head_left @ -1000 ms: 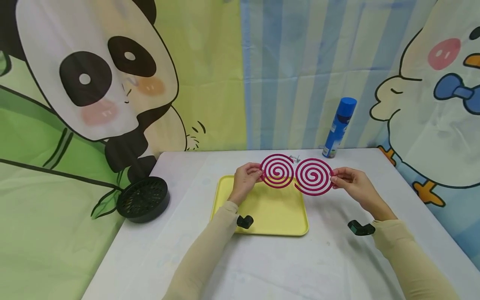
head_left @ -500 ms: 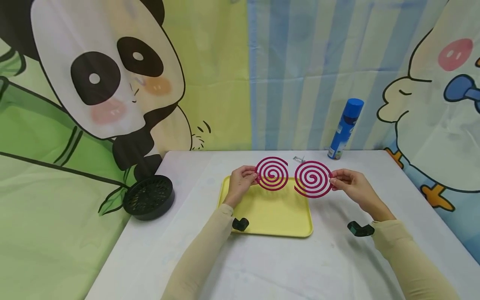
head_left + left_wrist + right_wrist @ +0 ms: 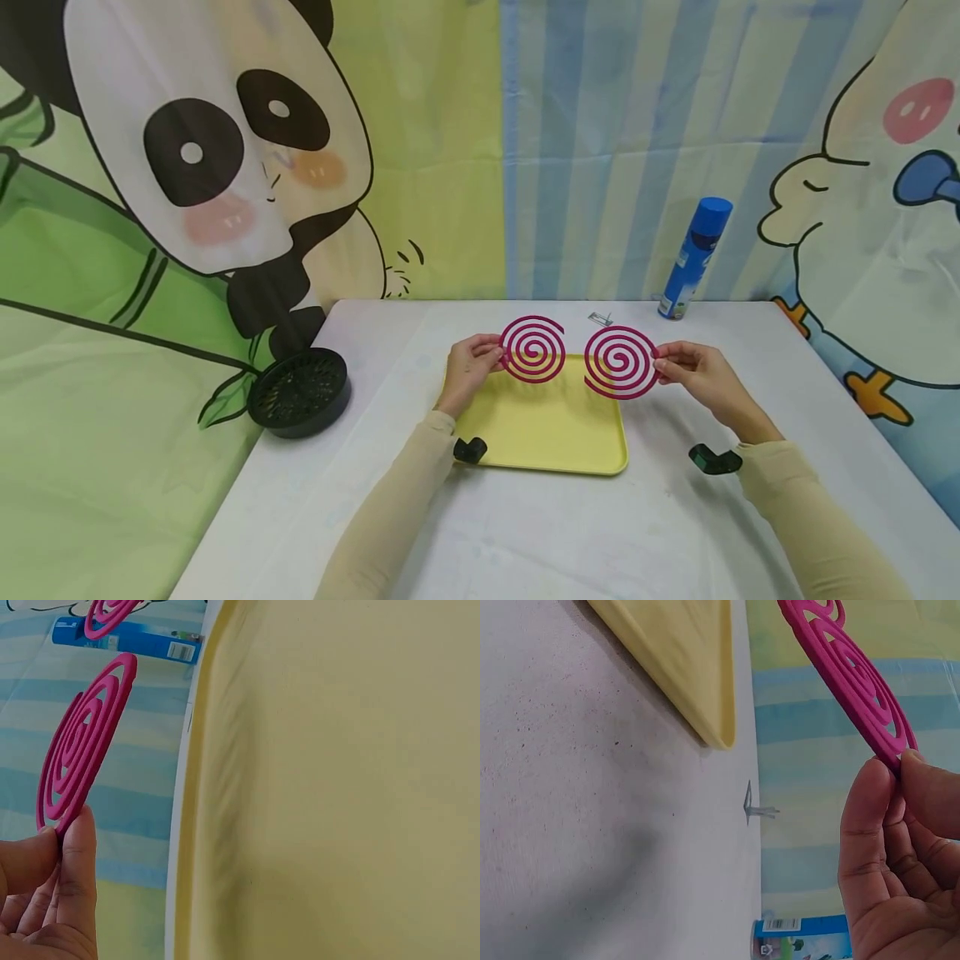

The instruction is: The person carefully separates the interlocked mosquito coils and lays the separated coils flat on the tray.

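Cartoon curtain [image 3: 435, 158] behind a white table [image 3: 585, 533], where our left hand [image 3: 467, 371] pinches one pink coil [image 3: 533, 350] and our right hand [image 3: 705, 375] another coil [image 3: 619, 360], raised apart near a yellow tray [image 3: 540, 433]; we judge light rim grips safest, as thin spirals might snap.

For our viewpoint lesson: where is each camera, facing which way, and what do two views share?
Head: on the head, facing forward and down at the table; left hand, right hand, sleeves show.
Left wrist: on it, facing left coil and yellow tray; left hand shows.
Right wrist: on it, facing right coil; right hand shows.
Both wrist views share the blue can.
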Demonstrator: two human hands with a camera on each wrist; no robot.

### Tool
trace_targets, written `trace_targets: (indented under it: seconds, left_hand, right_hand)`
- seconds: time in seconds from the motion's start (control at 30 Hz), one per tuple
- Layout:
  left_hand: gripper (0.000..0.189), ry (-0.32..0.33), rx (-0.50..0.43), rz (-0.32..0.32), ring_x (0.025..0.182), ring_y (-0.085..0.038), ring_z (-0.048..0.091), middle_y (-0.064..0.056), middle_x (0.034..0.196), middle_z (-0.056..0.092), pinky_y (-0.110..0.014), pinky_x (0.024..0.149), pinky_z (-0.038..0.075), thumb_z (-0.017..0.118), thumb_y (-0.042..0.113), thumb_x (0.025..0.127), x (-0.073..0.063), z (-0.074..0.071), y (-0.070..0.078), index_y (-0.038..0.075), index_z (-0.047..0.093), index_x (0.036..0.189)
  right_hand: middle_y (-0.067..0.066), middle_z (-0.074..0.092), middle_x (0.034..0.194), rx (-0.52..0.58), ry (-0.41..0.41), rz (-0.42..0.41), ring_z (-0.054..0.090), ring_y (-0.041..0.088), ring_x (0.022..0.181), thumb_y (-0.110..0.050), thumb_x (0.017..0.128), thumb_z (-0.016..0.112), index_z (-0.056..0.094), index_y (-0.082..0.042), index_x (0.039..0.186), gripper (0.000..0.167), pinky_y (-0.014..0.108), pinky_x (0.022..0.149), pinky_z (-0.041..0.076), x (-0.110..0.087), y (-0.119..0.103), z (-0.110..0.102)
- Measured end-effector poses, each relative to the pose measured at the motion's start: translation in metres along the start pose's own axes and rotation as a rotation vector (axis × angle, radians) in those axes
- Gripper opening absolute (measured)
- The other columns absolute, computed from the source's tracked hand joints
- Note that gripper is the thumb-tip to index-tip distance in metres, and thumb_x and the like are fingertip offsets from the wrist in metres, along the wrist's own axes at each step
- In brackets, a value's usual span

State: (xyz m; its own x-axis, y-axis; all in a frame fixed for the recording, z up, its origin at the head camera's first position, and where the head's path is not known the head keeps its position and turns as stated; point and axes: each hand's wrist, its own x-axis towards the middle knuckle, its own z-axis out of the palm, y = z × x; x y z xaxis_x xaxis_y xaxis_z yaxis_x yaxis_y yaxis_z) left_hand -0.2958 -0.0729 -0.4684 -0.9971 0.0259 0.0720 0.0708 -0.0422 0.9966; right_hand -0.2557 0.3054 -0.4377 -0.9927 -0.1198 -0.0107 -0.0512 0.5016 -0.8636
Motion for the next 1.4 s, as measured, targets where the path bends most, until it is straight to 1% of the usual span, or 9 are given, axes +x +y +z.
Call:
trace_targets:
  seconds: [0.33, 0.57, 0.8, 0.9, 1.0, 1.07, 1.17, 1.27, 1.4]
  left_hand:
    - [0.02, 0.02, 0.041, -0.007, 0.08, -0.014, 0.072, -0.019, 0.103, 0.073, -0.037, 0.081, 0.062, 0.066, 0.003, 0.097, -0.002, -0.01, -0.004, -0.003, 0.07, 0.116]
    - [0.022, 0.034, 0.071, -0.02, 0.083, -0.015, 0.072, -0.019, 0.106, 0.073, -0.035, 0.081, 0.062, 0.065, 0.004, 0.098, -0.004, -0.017, -0.005, -0.002, 0.07, 0.118]
    - [0.019, 0.056, 0.111, -0.032, 0.083, -0.015, 0.072, -0.02, 0.106, 0.073, -0.041, 0.084, 0.062, 0.065, 0.003, 0.098, -0.005, -0.022, -0.001, -0.001, 0.071, 0.116]
    - [0.019, 0.065, 0.133, -0.039, 0.085, -0.019, 0.072, -0.021, 0.105, 0.073, -0.039, 0.083, 0.062, 0.065, 0.003, 0.098, -0.005, -0.024, 0.0, -0.001, 0.072, 0.115]
    - [0.021, 0.063, 0.148, -0.046, 0.092, -0.029, 0.072, -0.025, 0.109, 0.072, -0.039, 0.084, 0.062, 0.064, 0.003, 0.098, -0.006, -0.026, -0.001, -0.003, 0.07, 0.118]
    - [0.021, 0.064, 0.154, -0.048, 0.093, -0.032, 0.072, -0.025, 0.108, 0.071, -0.037, 0.083, 0.062, 0.065, 0.002, 0.098, -0.006, -0.028, -0.001, -0.003, 0.071, 0.117]
    - [0.02, 0.07, 0.173, -0.058, 0.089, -0.028, 0.072, -0.023, 0.106, 0.072, -0.033, 0.079, 0.062, 0.065, 0.002, 0.097, -0.006, -0.03, -0.002, -0.002, 0.071, 0.116]
    - [0.017, 0.072, 0.195, -0.06, 0.083, -0.017, 0.07, -0.019, 0.101, 0.073, -0.026, 0.073, 0.061, 0.067, 0.002, 0.096, -0.006, -0.033, -0.001, 0.0, 0.072, 0.112]
    - [0.016, 0.064, 0.218, -0.069, 0.084, -0.017, 0.07, -0.017, 0.1, 0.073, -0.027, 0.074, 0.062, 0.066, 0.001, 0.097, -0.007, -0.035, -0.001, -0.001, 0.072, 0.111]
  right_hand:
    - [0.024, 0.064, 0.12, 0.025, -0.018, 0.043, 0.07, 0.031, 0.099, -0.021, 0.102, 0.063, 0.056, 0.005, 0.13, 0.039, 0.038, 0.091, 0.06, 0.006, -0.002, 0.013]
    - [0.024, 0.065, 0.119, 0.034, -0.031, 0.049, 0.071, 0.023, 0.095, -0.02, 0.101, 0.063, 0.057, 0.006, 0.129, 0.038, 0.043, 0.093, 0.059, 0.012, -0.002, 0.02]
    - [0.02, 0.067, 0.111, 0.058, -0.039, 0.048, 0.071, 0.02, 0.091, -0.014, 0.102, 0.062, 0.057, 0.007, 0.128, 0.033, 0.038, 0.089, 0.061, 0.015, 0.003, 0.027]
    - [0.021, 0.067, 0.112, 0.057, -0.046, 0.05, 0.07, 0.016, 0.09, -0.013, 0.102, 0.062, 0.057, 0.007, 0.128, 0.034, 0.036, 0.089, 0.061, 0.015, 0.003, 0.029]
    - [0.022, 0.066, 0.114, 0.058, -0.051, 0.052, 0.07, 0.017, 0.091, -0.013, 0.102, 0.062, 0.057, 0.008, 0.127, 0.033, 0.033, 0.087, 0.061, 0.016, 0.003, 0.031]
    - [0.022, 0.066, 0.114, 0.056, -0.053, 0.057, 0.069, 0.019, 0.092, -0.013, 0.102, 0.062, 0.057, 0.007, 0.127, 0.033, 0.032, 0.087, 0.061, 0.017, 0.004, 0.033]
    - [0.021, 0.066, 0.115, 0.047, -0.058, 0.072, 0.069, 0.021, 0.094, -0.014, 0.102, 0.062, 0.057, 0.005, 0.128, 0.033, 0.029, 0.086, 0.061, 0.019, 0.006, 0.035]
    - [0.02, 0.066, 0.117, 0.043, -0.063, 0.084, 0.068, 0.023, 0.097, -0.016, 0.102, 0.063, 0.057, 0.004, 0.129, 0.034, 0.032, 0.088, 0.06, 0.02, 0.007, 0.037]
    - [0.02, 0.066, 0.118, 0.033, -0.067, 0.093, 0.068, 0.024, 0.098, -0.016, 0.102, 0.063, 0.057, 0.004, 0.129, 0.034, 0.034, 0.091, 0.06, 0.021, 0.007, 0.039]
